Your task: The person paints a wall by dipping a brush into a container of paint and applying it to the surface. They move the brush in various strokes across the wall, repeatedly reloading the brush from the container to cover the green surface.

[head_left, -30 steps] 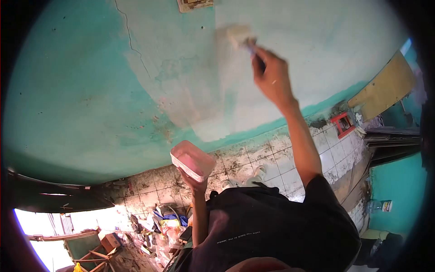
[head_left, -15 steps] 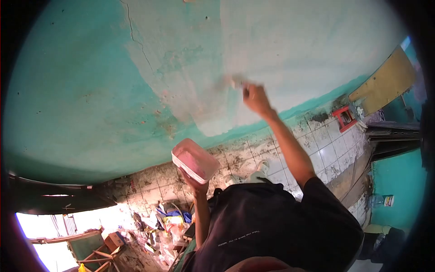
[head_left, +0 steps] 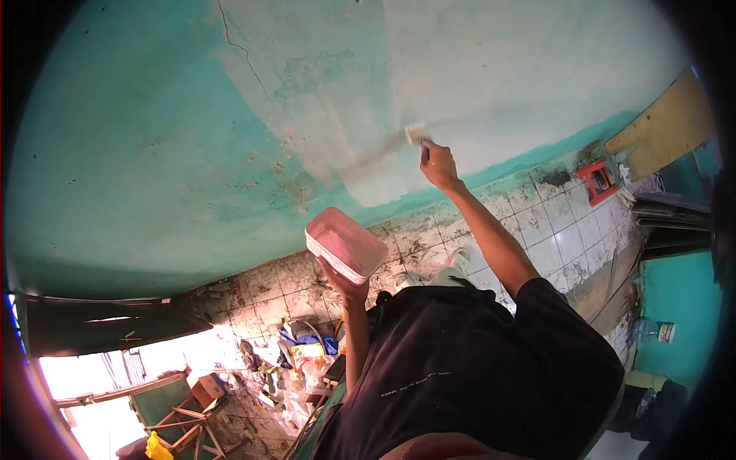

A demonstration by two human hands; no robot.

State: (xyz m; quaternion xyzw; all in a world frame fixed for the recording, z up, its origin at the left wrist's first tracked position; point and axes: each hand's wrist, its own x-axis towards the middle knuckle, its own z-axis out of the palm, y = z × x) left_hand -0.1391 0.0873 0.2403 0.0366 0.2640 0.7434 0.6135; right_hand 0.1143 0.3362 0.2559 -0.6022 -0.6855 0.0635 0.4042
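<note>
You've lowered the brush [head_left: 416, 136] toward the wall's [head_left: 176, 153] bottom edge, right hand [head_left: 439, 166] gripping it; left hand [head_left: 348, 286] grips the tub [head_left: 346, 245].

One head cam, wide fisheye, aimed forward and down from wearer's head; black T-shirt [head_left: 475, 368] close below, painted wall [head_left: 176, 169] and tiled floor [head_left: 537, 226] farther out. Warped dark edges, depth there probably unreliable.

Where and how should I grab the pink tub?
I'd cradle the tub from below, palm beneath and fingers along its long outer side, near where your left hand supports it. Its open top faces the camera, with what looks like paint inside, so gripping over the rim could get messy.
</note>
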